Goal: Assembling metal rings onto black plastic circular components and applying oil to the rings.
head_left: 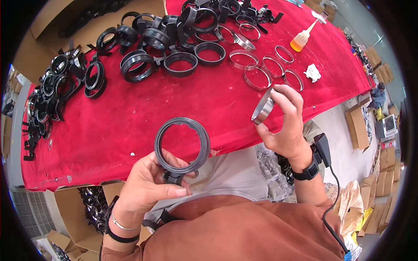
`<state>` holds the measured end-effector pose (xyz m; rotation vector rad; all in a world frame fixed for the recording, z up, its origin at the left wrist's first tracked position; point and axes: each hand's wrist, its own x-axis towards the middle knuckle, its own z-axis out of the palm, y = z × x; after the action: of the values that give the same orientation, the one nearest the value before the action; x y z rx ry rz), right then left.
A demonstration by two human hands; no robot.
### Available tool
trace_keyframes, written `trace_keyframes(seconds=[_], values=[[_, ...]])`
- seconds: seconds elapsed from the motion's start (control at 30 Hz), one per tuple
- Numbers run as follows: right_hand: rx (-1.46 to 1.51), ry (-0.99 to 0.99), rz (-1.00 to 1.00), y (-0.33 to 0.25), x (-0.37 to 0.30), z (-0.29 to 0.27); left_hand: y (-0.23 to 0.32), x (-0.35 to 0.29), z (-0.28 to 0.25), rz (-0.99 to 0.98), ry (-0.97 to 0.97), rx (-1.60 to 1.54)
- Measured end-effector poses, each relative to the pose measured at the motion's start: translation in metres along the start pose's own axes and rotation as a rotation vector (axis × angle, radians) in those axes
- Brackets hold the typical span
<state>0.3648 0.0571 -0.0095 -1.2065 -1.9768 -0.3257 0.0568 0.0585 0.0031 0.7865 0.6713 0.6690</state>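
My left hand (150, 180) is closed round the short stem of a black plastic ring (203, 145), which stands up facing me above the near edge of the red-covered table. Its inner rim looks ragged along the top. To the right, my right hand (287, 124) pinches a thin silver metal ring (264, 108) between thumb and fingers, tilted on edge. The two rings are apart. Beyond my right hand, several more metal rings (257, 78) lie loose on the cloth. Black ring parts (180, 63) stand nearest beyond my left hand.
More black ring parts (61, 87) are heaped along the table's left and far sides. A bottle of amber liquid with a long nozzle (300, 40) and a crumpled white wad (312, 73) sit at right. Below the left table edge stands an open carton (72, 213) of parts.
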Motion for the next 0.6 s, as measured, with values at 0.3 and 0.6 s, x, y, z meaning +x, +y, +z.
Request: trace_keyframes(seconds=[0.3,0.6], values=[[0.248,-0.047,0.068,-0.01,0.004,0.015,-0.016,-0.004,-0.006,-0.006,0.005,-0.114],[0.599,-0.267,0.453,-0.007,0.006,0.018,-0.032,0.001,0.0,-0.058,-0.078,-0.202]])
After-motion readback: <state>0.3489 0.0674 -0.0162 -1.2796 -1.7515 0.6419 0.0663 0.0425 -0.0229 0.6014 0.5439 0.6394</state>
